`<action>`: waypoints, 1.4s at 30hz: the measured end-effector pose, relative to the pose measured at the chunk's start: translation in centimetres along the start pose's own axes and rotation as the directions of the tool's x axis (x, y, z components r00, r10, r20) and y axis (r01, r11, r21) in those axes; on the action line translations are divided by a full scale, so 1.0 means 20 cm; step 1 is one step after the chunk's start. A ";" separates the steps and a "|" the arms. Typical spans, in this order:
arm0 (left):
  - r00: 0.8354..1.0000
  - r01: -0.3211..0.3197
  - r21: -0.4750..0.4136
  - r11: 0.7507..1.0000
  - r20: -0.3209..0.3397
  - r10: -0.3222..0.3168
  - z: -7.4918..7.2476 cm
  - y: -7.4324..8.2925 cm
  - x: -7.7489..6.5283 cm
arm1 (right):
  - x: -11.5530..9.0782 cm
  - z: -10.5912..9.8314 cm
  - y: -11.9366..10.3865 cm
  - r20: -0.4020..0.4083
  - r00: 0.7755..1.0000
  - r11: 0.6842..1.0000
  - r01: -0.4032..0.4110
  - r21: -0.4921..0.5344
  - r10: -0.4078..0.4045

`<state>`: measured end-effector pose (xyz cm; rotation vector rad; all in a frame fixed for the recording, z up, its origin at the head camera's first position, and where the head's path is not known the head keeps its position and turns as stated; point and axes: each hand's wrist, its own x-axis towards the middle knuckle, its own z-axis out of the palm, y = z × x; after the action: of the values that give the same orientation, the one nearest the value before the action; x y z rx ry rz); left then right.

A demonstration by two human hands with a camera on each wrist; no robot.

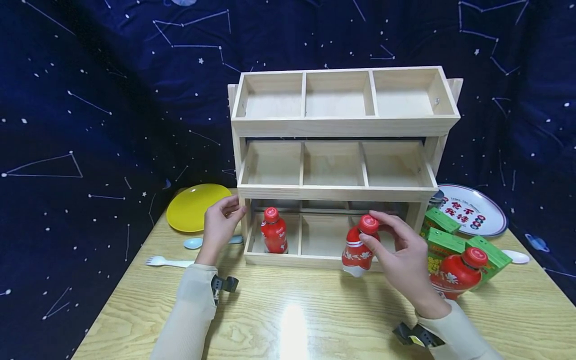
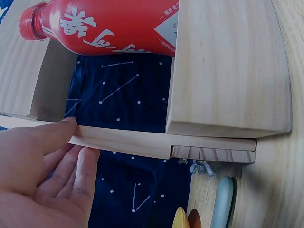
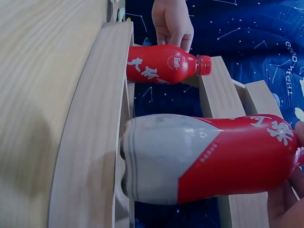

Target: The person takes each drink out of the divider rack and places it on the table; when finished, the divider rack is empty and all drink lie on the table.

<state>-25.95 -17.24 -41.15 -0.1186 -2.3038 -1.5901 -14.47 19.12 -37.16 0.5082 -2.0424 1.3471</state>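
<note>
A red bottle [image 1: 357, 252] with a grey-white base hangs tilted in front of the bottom shelf's right side. My right hand [image 1: 405, 255] grips it round the neck below the cap; in the right wrist view the held bottle [image 3: 213, 159] lies across the picture. My left hand [image 1: 220, 227] pinches the left upright of the wooden rack [image 1: 337, 192], thumb on one face and fingers on the other, as the upright [image 2: 123, 142] shows in the left wrist view. Another red bottle [image 1: 274, 232] stands in the bottom shelf's left compartment.
To the right are a third red bottle [image 1: 459, 272], several green boxes [image 1: 445, 242], a printed white plate [image 1: 477, 212] and a pale spoon [image 1: 516, 256]. At left lie a yellow plate [image 1: 195, 207], a blue utensil [image 1: 193, 243] and a white fork [image 1: 168, 262]. Dark starry cloth hangs behind.
</note>
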 end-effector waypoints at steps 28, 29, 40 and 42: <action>1.000 -0.003 0.010 1.000 -0.002 0.003 0.00 0.01 -0.01 | -0.22 -0.29 0.06 -0.035 0.962 0.899 -0.267 -0.349 0.272; 1.000 -0.006 0.011 1.000 -0.003 0.006 0.00 0.02 -0.01 | -0.22 -0.29 0.06 -0.019 0.962 0.898 -0.260 -0.355 0.271; 1.000 -0.004 0.015 1.000 -0.006 0.004 0.00 0.01 -0.01 | -0.18 -0.28 -0.01 -0.014 0.987 0.927 -0.153 -0.343 0.157; 1.000 -0.002 0.019 1.000 -0.009 0.002 0.01 0.01 -0.01 | -0.16 -0.26 -0.04 -0.016 0.991 0.932 -0.130 -0.338 0.132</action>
<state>-25.74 -16.99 -41.03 -0.1093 -2.3106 -1.5642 -10.11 23.57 -37.48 0.2260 -2.2854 1.0321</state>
